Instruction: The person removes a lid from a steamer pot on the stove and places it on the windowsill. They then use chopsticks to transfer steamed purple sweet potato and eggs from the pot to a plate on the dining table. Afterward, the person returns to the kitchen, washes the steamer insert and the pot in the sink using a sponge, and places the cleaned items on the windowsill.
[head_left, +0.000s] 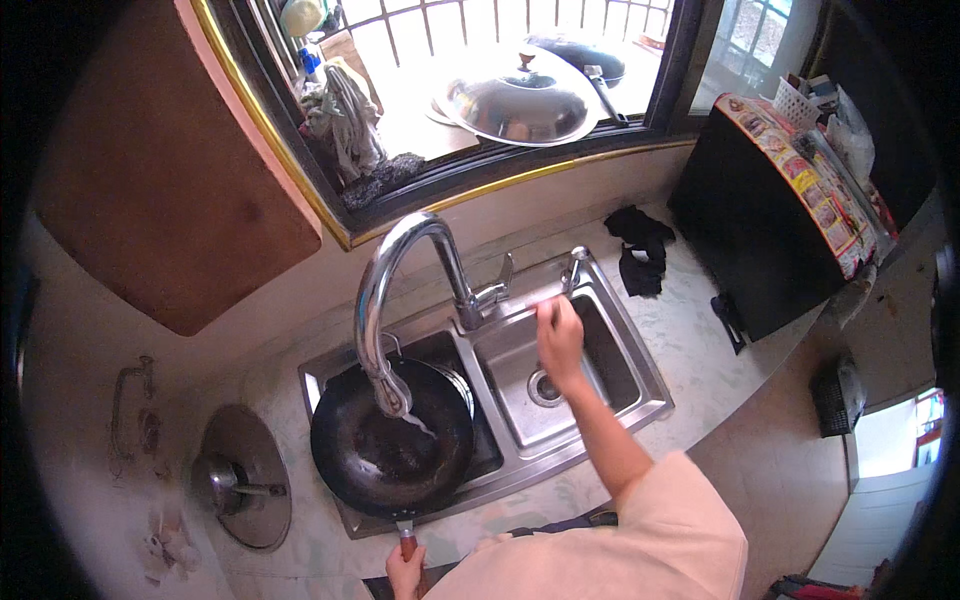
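My left hand (406, 571) is closed on the wooden handle of a black wok (382, 465), which lies over the left basin of a steel double sink (555, 455). Water runs into the wok from the curved chrome faucet (367, 315) above it. My right hand (559, 330) is over the right basin, between the faucet's lever (506, 277) and the soap dispenser (577, 262), its fingers curled. Whether it holds anything small cannot be told. Under the wok, the left basin is mostly hidden.
On the windowsill are a domed steel lid (517, 105) and grey rags (345, 120). A black cloth (641, 247) lies right of the sink, near a black box-like appliance (750, 232). A round metal lid or pan (270, 472) is on the left. A brown cabinet (180, 165) hangs at upper left.
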